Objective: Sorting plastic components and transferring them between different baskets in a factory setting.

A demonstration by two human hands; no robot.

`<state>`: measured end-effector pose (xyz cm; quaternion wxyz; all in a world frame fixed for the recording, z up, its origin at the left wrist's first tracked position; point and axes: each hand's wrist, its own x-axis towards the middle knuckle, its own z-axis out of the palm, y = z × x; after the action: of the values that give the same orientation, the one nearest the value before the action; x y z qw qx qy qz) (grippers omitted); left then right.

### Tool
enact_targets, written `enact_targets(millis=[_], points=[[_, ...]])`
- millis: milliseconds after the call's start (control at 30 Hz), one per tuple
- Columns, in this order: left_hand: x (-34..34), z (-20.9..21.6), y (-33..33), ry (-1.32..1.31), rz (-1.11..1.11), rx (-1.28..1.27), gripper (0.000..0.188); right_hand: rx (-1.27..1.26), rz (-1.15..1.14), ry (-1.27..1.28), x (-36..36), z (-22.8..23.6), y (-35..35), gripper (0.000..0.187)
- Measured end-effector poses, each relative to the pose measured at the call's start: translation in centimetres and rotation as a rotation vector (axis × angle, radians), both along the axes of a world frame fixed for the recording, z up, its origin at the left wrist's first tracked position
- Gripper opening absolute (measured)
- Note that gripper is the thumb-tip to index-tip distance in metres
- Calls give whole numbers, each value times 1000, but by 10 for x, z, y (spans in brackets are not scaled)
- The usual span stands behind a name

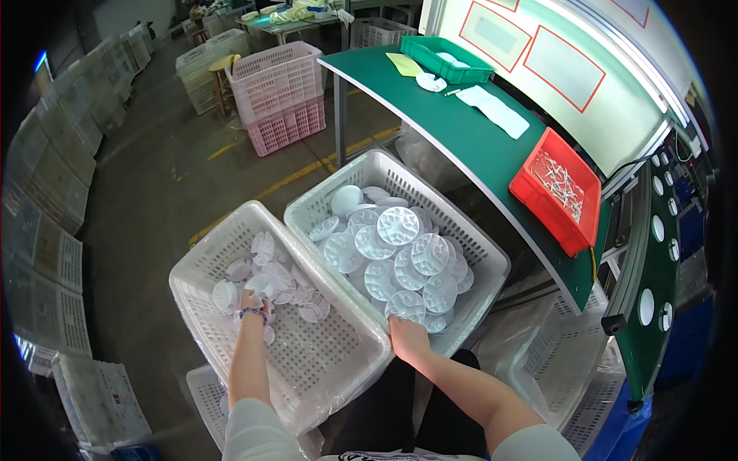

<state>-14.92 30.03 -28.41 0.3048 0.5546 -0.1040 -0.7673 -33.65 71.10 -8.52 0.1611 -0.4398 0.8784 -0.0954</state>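
My left hand, with a beaded bracelet at the wrist, reaches into the left white plastic basket. Clear round plastic parts lie around it and cover its fingers, so its grip does not show. My right hand is closed over the near rim of the right white basket, beside the left basket's corner. Inside that second basket is a heap of clear round plastic discs with ribbed faces; the nearest disc lies right by my right fingers. Clear film lines the left basket.
To the right runs a green-topped workbench with a red bin of small white pieces and a green tray. A conveyor carries white discs at far right. Stacked pink baskets stand ahead; wrapped stacks line the left.
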Motion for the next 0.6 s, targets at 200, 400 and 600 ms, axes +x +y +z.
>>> enact_targets(millis=[200, 400, 600], points=[[74, 180, 99, 174, -165, -251, 45, 41, -110, -33, -4, -4, -3, 17], [253, 277, 138, -706, -560, -751, 41, -23, -49, 81, -13, 1, -6, 26], [255, 251, 140, -1234, -987, -1068, 38, -39, -29, 80, 2, -7, -10, 25]])
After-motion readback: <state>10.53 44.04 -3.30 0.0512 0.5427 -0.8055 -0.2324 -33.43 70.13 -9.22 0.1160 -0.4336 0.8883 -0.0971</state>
